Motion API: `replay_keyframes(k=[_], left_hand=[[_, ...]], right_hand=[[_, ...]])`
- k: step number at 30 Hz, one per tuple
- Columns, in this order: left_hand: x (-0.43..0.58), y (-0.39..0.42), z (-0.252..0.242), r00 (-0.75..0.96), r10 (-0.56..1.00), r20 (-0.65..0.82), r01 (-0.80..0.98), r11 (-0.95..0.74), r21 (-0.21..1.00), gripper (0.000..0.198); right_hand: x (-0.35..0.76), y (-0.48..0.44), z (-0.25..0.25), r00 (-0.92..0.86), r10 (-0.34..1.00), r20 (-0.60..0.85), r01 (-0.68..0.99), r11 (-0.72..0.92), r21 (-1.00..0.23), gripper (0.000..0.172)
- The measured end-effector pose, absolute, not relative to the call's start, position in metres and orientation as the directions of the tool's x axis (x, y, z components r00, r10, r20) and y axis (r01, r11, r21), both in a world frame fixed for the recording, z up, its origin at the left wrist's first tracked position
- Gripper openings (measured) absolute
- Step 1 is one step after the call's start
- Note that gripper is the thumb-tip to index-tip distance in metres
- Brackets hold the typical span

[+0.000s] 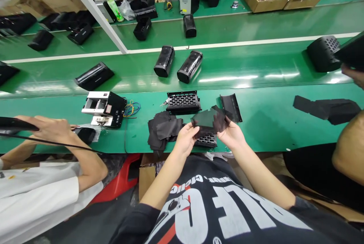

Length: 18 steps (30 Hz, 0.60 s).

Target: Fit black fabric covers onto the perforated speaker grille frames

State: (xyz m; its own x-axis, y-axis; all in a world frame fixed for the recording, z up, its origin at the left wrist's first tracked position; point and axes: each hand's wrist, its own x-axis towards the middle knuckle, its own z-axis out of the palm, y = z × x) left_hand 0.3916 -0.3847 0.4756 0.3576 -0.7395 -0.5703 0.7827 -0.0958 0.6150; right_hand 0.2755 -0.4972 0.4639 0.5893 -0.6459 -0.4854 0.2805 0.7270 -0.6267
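Between my two hands is a thin, dark, see-through sheet of mesh cloth. My left hand pinches its left edge, thumb on top. On its right edge my right hand grips a darker, overlapping part. Below the sheet, a black perforated grille lies partly hidden on the bench. A second perforated grille sits behind my left hand. To the left lies a loose pile of black cloth pieces. Just beyond my right hand rests a curved black panel.
A white-and-black machine with coiled wires stands left on the green bench. Black speaker-like housings rest on the conveyor. Black sheets lie right. Co-workers sit on both sides and across; a co-worker's hand is left.
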Motion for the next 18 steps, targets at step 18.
replay_keyframes(k=[18], left_hand=[[0.399, -0.329, 0.383, 0.492, -0.736, -0.465, -0.464, -0.674, 0.575, 0.041]], right_hand=[[0.251, -0.47, 0.429, 0.31, -0.949, -0.055, -0.291, -0.04, -0.956, 0.018]])
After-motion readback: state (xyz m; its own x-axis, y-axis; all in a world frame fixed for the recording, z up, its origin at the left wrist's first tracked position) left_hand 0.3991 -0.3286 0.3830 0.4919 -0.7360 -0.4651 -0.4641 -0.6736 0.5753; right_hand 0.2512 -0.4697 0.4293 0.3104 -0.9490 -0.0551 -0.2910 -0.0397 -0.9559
